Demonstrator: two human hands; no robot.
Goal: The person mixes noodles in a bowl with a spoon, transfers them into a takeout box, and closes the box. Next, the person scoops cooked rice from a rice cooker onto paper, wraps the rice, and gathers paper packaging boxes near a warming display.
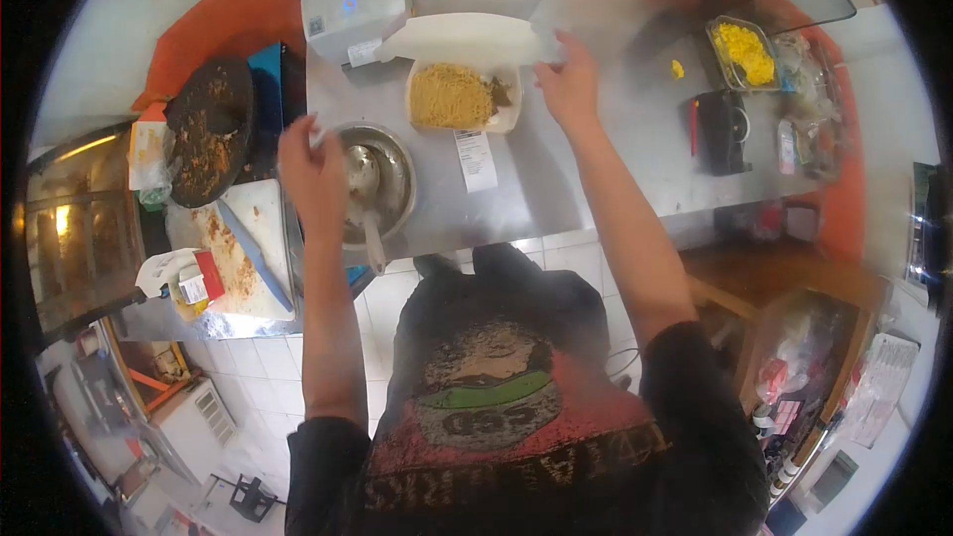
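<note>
Food box (507,118) – btwn spread hands (315,179) (570,89)

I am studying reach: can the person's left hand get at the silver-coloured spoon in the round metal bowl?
Probably yes: the left hand is beside the bowl, and the spoon has its handle uncovered, extending past the rim.

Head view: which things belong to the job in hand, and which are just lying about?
Likely the job:
- takeaway box
- its raised lid, near the right hand
- printed slip

Apparently lying about:
- knife
- cutting board
- yellow food
</note>
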